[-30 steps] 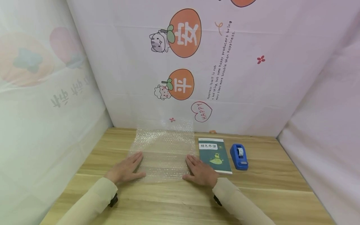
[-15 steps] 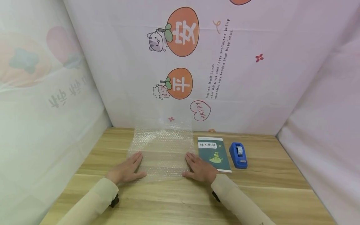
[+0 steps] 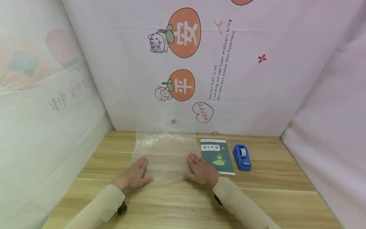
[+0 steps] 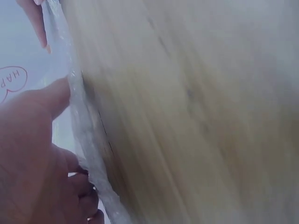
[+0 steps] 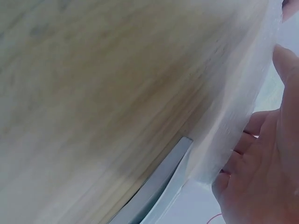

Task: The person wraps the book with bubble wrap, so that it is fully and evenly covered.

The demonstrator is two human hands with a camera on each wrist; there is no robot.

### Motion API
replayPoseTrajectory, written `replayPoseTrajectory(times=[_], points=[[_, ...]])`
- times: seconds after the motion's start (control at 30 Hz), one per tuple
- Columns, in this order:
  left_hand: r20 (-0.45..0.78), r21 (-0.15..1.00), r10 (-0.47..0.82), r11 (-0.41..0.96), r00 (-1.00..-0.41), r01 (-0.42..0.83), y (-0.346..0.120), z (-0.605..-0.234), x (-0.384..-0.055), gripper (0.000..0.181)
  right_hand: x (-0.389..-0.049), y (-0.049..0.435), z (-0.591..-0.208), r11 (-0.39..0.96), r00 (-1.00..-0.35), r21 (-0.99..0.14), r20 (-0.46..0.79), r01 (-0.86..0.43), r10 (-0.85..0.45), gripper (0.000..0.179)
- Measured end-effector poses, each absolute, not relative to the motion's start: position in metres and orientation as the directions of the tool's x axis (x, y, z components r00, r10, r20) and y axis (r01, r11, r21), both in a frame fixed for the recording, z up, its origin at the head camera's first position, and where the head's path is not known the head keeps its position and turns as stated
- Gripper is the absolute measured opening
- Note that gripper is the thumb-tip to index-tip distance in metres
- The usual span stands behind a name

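A sheet of clear bubble wrap [image 3: 166, 159] lies on the wooden table, its far end reaching the back wall cloth. On its left margin rests my left hand [image 3: 135, 175], fingers extended and thumb pointing inward. My right hand [image 3: 202, 170] presses the right margin the same way, close to a green booklet [image 3: 215, 157]. In the left wrist view, the wrap's near edge [image 4: 86, 133] runs under the thumb of the left hand [image 4: 28, 154]. The right wrist view has the right hand [image 5: 266, 154] on the wrap [image 5: 233, 112], with the booklet's corner [image 5: 163, 179] beside it.
A blue tape dispenser [image 3: 242, 159] with a roll of tape stands right of the booklet. White printed cloth walls [image 3: 234, 79] enclose the table [image 3: 177, 206] at the back and both sides.
My left hand has slid slightly to the right and the wrap's left near corner has shifted with it. My right hand has hardly moved.
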State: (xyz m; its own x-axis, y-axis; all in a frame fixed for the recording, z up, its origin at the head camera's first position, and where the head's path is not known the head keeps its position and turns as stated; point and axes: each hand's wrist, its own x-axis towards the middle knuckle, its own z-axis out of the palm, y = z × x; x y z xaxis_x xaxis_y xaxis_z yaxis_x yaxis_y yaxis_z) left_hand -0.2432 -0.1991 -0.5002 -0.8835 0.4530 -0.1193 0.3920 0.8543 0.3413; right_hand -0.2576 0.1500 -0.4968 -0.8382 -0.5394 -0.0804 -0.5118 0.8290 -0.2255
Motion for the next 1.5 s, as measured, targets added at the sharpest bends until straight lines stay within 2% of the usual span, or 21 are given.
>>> replayPoseTrajectory(times=[0.63, 0.83, 1.0, 1.17, 1.5], points=[[-0.092, 0.345, 0.387, 0.877, -0.918, 0.335, -0.159, -0.509, -0.239, 0.091, -0.250, 0.136, -0.508, 0.826, -0.836, -0.185, -0.036, -0.533, -0.548, 0.087], [-0.105, 0.377, 0.387, 0.868, -0.916, 0.323, -0.155, -0.504, -0.237, 0.093, -0.249, 0.135, -0.513, 0.834, -0.838, -0.191, -0.082, -0.518, -0.539, 0.089], [-0.135, 0.417, 0.412, 0.849, -0.901, 0.325, -0.160, -0.484, -0.241, 0.093, -0.251, 0.140, -0.515, 0.838, -0.836, -0.177, -0.109, -0.516, -0.538, 0.091], [-0.144, 0.403, 0.448, 0.841, -0.882, 0.362, -0.169, -0.470, -0.251, 0.092, -0.255, 0.150, -0.511, 0.830, -0.825, -0.165, -0.119, -0.532, -0.552, 0.090], [-0.124, 0.411, 0.535, 0.794, -0.836, 0.448, -0.184, -0.477, -0.268, 0.091, -0.255, 0.169, -0.505, 0.801, -0.789, -0.174, -0.147, -0.573, -0.596, 0.089]])
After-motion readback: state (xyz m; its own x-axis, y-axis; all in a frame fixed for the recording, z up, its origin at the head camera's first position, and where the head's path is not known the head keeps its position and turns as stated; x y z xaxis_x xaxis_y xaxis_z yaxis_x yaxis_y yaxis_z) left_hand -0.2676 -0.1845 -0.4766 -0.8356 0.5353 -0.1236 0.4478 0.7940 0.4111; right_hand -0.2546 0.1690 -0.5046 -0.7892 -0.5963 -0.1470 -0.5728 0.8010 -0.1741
